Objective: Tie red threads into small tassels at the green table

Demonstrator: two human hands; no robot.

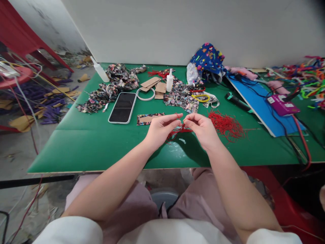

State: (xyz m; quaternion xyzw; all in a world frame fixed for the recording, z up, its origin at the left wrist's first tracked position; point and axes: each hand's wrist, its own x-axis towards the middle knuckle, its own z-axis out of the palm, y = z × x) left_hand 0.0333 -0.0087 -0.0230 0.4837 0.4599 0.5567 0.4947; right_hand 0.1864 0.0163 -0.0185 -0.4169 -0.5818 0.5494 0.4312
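Observation:
Both my hands meet just above the green tabletop [83, 145], fingertips close together. My left hand [162, 127] pinches red string [174, 135] between thumb and forefinger. My right hand [200, 127] is closed the same way on the red string beside it. Some of the string hangs below the fingers. A pile of loose red strings [225, 125] lies to the right of my right hand. Behind my left hand is a small card framed in floral fabric [147, 119]. How the strands cross between the fingertips is too small to make out.
A phone [123, 108], a white ring [146, 94], cardboard pieces [160, 88] and bunched floral fabric [101, 95] lie on the left. Behind stand a glue bottle [169, 81] and yellow-handled scissors [201, 98]. To the right are a blue board [264, 105], cables and a purple box [283, 105].

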